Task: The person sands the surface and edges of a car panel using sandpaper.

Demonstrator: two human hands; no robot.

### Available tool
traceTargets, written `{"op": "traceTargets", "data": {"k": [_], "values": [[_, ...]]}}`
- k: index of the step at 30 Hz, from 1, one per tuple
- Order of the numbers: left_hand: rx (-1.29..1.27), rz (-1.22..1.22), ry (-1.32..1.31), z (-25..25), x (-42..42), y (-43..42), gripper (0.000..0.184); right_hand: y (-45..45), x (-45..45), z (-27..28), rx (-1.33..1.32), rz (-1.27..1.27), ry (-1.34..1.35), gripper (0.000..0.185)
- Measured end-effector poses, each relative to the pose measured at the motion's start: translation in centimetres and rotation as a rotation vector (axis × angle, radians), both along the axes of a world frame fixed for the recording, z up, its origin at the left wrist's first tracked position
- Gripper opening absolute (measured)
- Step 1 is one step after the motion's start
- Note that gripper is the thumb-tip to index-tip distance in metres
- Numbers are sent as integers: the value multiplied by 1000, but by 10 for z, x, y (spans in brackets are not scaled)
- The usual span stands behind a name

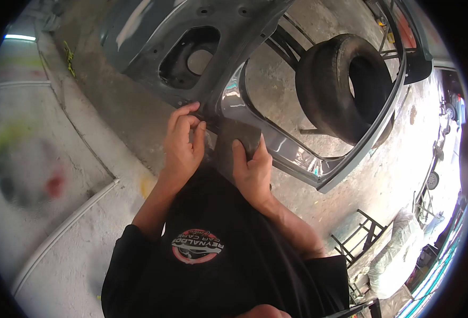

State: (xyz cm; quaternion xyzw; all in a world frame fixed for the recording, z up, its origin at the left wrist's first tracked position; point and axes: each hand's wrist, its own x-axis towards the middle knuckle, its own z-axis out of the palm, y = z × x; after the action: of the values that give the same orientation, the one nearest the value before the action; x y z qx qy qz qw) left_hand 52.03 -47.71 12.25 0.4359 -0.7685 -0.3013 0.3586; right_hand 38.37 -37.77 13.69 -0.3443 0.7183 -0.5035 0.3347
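Observation:
My right hand (252, 172) grips a dark grey-brown sheet of sandpaper (239, 135), with the thumb lying on top of it. The sheet is held just in front of a grey car body panel (234, 98), covering part of its near edge. To the left, my left hand (183, 140) is at the panel's lower corner. Its fingers are bent, with a gap between the upper fingertip and the thumb, and I see nothing held between them. The panel has a glossy grey frame around a large opening and a matte dark section with a smaller oval hole.
A worn black tyre (324, 85) shows through the panel's opening. Metal stand bars (289, 40) run beneath the panel. At the left is a whitish, paint-stained surface (37, 138). A dark metal frame (358, 236) and a plastic-wrapped bundle (395, 259) are at the lower right.

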Motion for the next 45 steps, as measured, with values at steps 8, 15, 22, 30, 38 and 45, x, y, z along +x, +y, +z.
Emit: {"op": "traceTargets", "data": {"k": [8,15,22,30,38,45], "values": [[2,-14,72,-7,1,-5,11,-16,5,0,-115,-49,21,24],[18,-64,93,-7,7,-9,11,0,18,-1,-63,-61,134,24],[-56,-82,82,-8,9,-16,10,5,27,4,-15,-123,130,25],[192,-70,216,-10,11,-19,5,6,34,-2,42,-218,-16,28],[13,-217,114,8,13,-25,39,-3,38,4,11,-258,28,32],[-1,-353,-22,3,16,-19,49,40,30,2,52,-496,-133,29]]}}
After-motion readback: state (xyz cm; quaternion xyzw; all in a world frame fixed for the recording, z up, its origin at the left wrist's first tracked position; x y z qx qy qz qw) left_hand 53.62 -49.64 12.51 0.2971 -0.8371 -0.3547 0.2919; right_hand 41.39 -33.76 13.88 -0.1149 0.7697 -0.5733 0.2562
